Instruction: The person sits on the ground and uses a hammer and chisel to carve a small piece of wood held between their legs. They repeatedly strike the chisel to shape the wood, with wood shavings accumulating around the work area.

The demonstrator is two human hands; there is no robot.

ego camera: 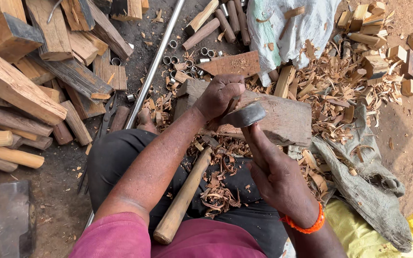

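Observation:
My left hand is closed in a fist over a small workpiece, mostly hidden, held against a big worn wooden block. My right hand, with an orange band at the wrist, grips the dark handle of a tool. Its grey metal head sits right beside my left fist, over the block. A hammer with a long pale wooden handle lies across my lap among curled wood shavings.
Rough timber offcuts are piled at the left. A steel rod runs diagonally past several small metal rings. Shavings and small wood blocks lie at the right, with grey sacking, a yellow sheet and a dark metal block.

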